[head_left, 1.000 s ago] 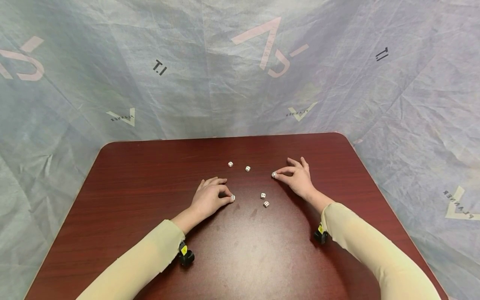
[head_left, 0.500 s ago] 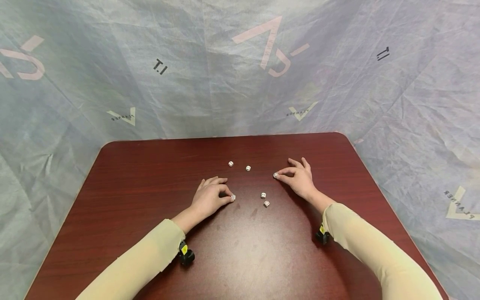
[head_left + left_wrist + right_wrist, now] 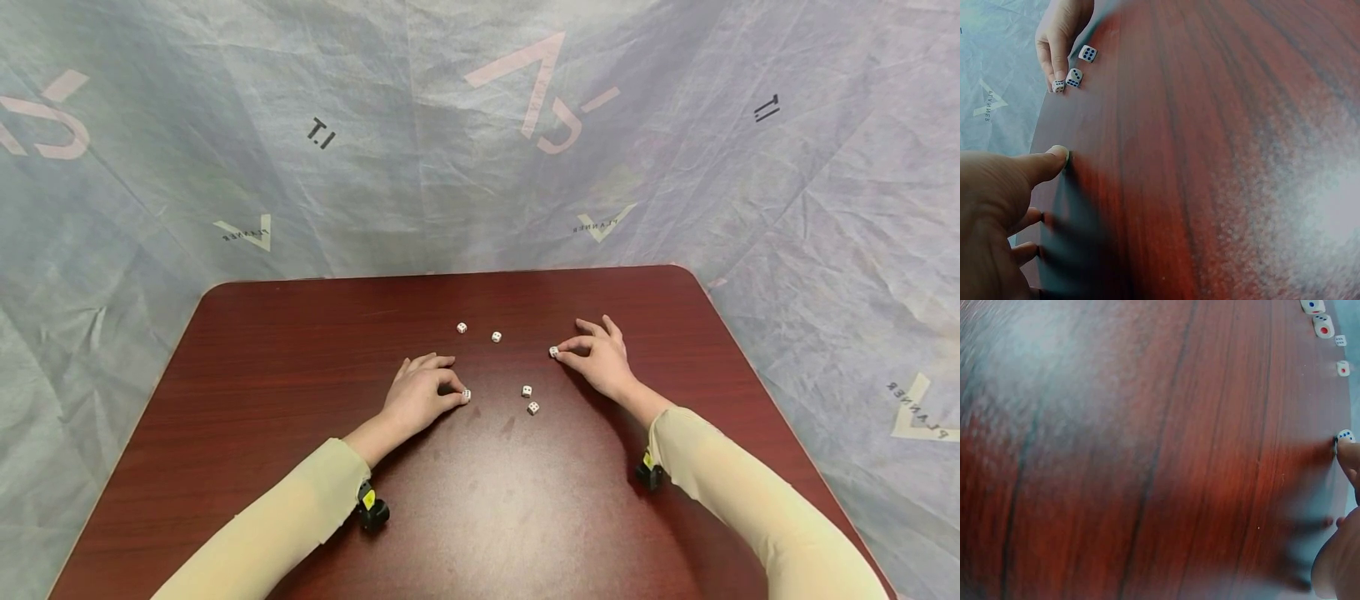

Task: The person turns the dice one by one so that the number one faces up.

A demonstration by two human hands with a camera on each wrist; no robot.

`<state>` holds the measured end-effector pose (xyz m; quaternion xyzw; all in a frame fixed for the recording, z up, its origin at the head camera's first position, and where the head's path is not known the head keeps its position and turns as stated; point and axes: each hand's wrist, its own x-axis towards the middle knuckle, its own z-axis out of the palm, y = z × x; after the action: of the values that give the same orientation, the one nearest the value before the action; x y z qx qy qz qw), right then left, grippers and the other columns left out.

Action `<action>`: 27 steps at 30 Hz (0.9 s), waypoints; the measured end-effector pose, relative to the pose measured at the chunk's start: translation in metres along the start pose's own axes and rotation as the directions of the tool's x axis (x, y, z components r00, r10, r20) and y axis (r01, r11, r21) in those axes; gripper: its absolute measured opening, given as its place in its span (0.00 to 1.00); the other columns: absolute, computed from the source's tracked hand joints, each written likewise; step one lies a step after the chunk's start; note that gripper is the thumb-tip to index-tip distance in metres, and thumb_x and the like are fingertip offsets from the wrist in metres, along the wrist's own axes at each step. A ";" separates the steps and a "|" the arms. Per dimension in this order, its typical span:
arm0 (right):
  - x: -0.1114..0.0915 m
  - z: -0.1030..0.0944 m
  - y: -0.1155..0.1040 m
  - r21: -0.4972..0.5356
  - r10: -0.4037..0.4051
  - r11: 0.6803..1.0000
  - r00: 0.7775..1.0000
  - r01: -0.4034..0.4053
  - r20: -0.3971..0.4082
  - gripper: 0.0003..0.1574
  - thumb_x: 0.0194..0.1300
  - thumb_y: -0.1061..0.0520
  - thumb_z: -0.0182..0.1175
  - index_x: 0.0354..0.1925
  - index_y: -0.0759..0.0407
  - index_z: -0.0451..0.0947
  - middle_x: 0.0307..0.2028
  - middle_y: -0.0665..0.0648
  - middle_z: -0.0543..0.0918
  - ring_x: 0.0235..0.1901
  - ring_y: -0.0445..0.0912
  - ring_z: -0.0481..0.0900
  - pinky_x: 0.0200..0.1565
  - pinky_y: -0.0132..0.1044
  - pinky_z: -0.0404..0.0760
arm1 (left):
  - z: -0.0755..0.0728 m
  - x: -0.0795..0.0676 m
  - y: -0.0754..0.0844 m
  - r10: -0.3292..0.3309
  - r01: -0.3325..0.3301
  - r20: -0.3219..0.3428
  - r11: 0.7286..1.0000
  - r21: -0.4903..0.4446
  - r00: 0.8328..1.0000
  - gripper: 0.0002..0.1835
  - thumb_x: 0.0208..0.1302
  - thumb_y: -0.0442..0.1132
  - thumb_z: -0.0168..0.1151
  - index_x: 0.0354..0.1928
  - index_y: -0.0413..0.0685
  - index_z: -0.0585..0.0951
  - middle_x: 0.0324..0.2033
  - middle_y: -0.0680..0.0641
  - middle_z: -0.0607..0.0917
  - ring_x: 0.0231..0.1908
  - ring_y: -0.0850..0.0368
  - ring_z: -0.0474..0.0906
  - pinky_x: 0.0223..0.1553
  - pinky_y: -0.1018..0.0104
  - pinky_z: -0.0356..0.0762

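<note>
My left hand pinches a small white die between thumb and index finger, low over the dark red table. In the left wrist view the thumb covers nearly all of that die. Farther right, my right hand holds another die at its thumb and index fingertips, the other fingers raised and spread. Blue pips on this die show above the thumb in the right wrist view. Two dice lie between the hands, one die just behind the other die.
Toward the back of the table are two more dice, a left die and a right die. A grey printed fabric sheet hangs behind and at both sides. Each wrist carries a black camera, such as the left wrist camera.
My right hand has shifted slightly right and nearer with its die. The left hand and the loose dice stay in place.
</note>
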<state>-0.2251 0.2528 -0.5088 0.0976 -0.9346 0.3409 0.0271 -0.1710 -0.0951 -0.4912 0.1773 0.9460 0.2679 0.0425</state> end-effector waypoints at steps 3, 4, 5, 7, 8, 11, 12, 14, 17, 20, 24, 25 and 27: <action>0.000 0.000 0.001 -0.004 0.000 1.000 1.000 0.000 0.000 0.09 0.64 0.48 0.73 0.40 0.49 0.92 0.73 0.65 0.68 0.78 0.67 0.38 0.71 0.70 0.37 | 0.000 0.000 0.000 0.001 -0.001 -0.001 1.000 -0.001 1.000 0.03 0.62 0.52 0.74 0.36 0.67 0.89 0.69 0.49 0.76 0.74 0.43 0.61 0.74 0.36 0.46; -0.001 0.000 0.001 -0.006 0.000 1.000 1.000 0.000 0.003 0.09 0.64 0.48 0.73 0.40 0.49 0.92 0.73 0.65 0.67 0.78 0.67 0.38 0.71 0.70 0.37 | 0.000 0.000 0.000 0.001 -0.001 -0.002 1.000 -0.002 1.000 0.03 0.62 0.52 0.74 0.36 0.67 0.89 0.69 0.49 0.76 0.74 0.43 0.61 0.74 0.36 0.46; -0.001 -0.001 0.001 -0.007 -0.002 1.000 1.000 0.002 0.004 0.09 0.64 0.48 0.73 0.40 0.49 0.92 0.73 0.65 0.67 0.78 0.67 0.38 0.71 0.71 0.37 | 0.000 0.000 0.000 0.001 -0.001 -0.002 1.000 -0.003 1.000 0.03 0.62 0.52 0.74 0.36 0.67 0.89 0.69 0.49 0.76 0.74 0.43 0.61 0.74 0.36 0.46; -0.001 -0.001 0.001 -0.012 -0.001 1.000 1.000 0.001 0.003 0.09 0.64 0.48 0.73 0.40 0.48 0.92 0.73 0.64 0.67 0.78 0.67 0.38 0.71 0.70 0.37 | 0.000 0.000 0.000 0.002 -0.002 -0.002 1.000 -0.004 1.000 0.03 0.62 0.52 0.74 0.36 0.67 0.89 0.69 0.48 0.76 0.74 0.43 0.61 0.74 0.36 0.45; -0.001 -0.001 0.000 -0.013 -0.001 1.000 1.000 0.001 0.002 0.08 0.64 0.48 0.73 0.40 0.48 0.92 0.73 0.64 0.68 0.78 0.66 0.38 0.71 0.70 0.37 | 0.000 0.000 0.000 0.002 -0.002 -0.002 1.000 -0.004 1.000 0.03 0.62 0.52 0.74 0.36 0.67 0.89 0.69 0.48 0.76 0.74 0.43 0.61 0.74 0.36 0.46; -0.002 -0.001 0.001 -0.018 -0.005 1.000 1.000 0.006 0.002 0.08 0.64 0.48 0.73 0.40 0.47 0.92 0.73 0.63 0.68 0.78 0.66 0.38 0.71 0.70 0.37 | 0.000 0.000 0.000 0.002 -0.002 0.000 1.000 -0.004 1.000 0.04 0.63 0.52 0.74 0.36 0.66 0.90 0.69 0.49 0.75 0.74 0.43 0.61 0.74 0.35 0.46; -0.002 -0.001 0.001 -0.019 -0.006 1.000 1.000 0.006 0.003 0.08 0.64 0.48 0.73 0.40 0.47 0.92 0.72 0.63 0.68 0.78 0.66 0.38 0.71 0.70 0.37 | 0.000 0.000 0.000 0.002 -0.002 0.000 1.000 -0.004 1.000 0.04 0.63 0.52 0.74 0.36 0.66 0.90 0.69 0.49 0.75 0.74 0.43 0.61 0.74 0.35 0.46; -0.002 -0.002 0.001 -0.019 -0.009 1.000 1.000 0.009 0.004 0.08 0.64 0.48 0.73 0.40 0.47 0.92 0.72 0.63 0.68 0.78 0.66 0.38 0.71 0.70 0.37 | 0.000 -0.001 0.000 0.002 -0.002 0.001 1.000 -0.003 1.000 0.04 0.63 0.52 0.74 0.37 0.66 0.90 0.69 0.49 0.75 0.74 0.43 0.61 0.74 0.35 0.46; -0.002 -0.002 0.001 -0.018 -0.010 1.000 1.000 0.010 0.007 0.08 0.64 0.48 0.73 0.40 0.47 0.91 0.72 0.63 0.69 0.78 0.66 0.38 0.71 0.70 0.37 | 0.000 -0.001 0.000 0.002 -0.002 0.002 1.000 -0.001 1.000 0.04 0.63 0.52 0.74 0.36 0.67 0.90 0.69 0.49 0.76 0.74 0.43 0.61 0.74 0.35 0.45; -0.002 -0.002 0.001 -0.012 -0.009 1.000 1.000 0.009 0.010 0.08 0.64 0.48 0.73 0.40 0.47 0.91 0.72 0.62 0.69 0.78 0.65 0.38 0.71 0.70 0.37 | -0.001 0.000 0.001 0.003 -0.003 0.000 1.000 -0.003 1.000 0.03 0.63 0.52 0.74 0.36 0.67 0.90 0.69 0.48 0.76 0.74 0.43 0.61 0.74 0.35 0.45; -0.003 -0.003 0.001 -0.014 -0.011 1.000 1.000 0.011 0.012 0.08 0.64 0.49 0.73 0.41 0.47 0.91 0.72 0.63 0.69 0.78 0.65 0.38 0.71 0.69 0.37 | -0.001 0.000 0.001 0.002 -0.002 -0.001 1.000 -0.003 1.000 0.03 0.63 0.52 0.74 0.36 0.67 0.89 0.69 0.48 0.76 0.74 0.43 0.61 0.74 0.35 0.45; -0.003 -0.003 0.002 -0.017 -0.012 1.000 1.000 0.012 0.012 0.08 0.64 0.49 0.73 0.41 0.47 0.91 0.72 0.63 0.69 0.78 0.65 0.38 0.71 0.69 0.37 | 0.000 0.000 0.001 0.002 -0.002 -0.001 1.000 -0.003 1.000 0.03 0.62 0.52 0.74 0.36 0.67 0.89 0.69 0.48 0.76 0.74 0.43 0.61 0.74 0.35 0.45; -0.003 -0.003 0.002 -0.022 -0.014 1.000 1.000 0.014 0.012 0.08 0.64 0.48 0.73 0.41 0.47 0.91 0.72 0.63 0.69 0.78 0.65 0.38 0.72 0.69 0.37 | 0.000 0.000 0.001 0.002 -0.002 0.000 1.000 -0.001 1.000 0.03 0.63 0.52 0.74 0.36 0.67 0.89 0.69 0.48 0.76 0.74 0.43 0.61 0.74 0.35 0.45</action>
<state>-0.2229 0.2563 -0.5081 0.1060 -0.9377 0.3298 0.0252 -0.1705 -0.0948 -0.4907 0.1781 0.9458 0.2684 0.0425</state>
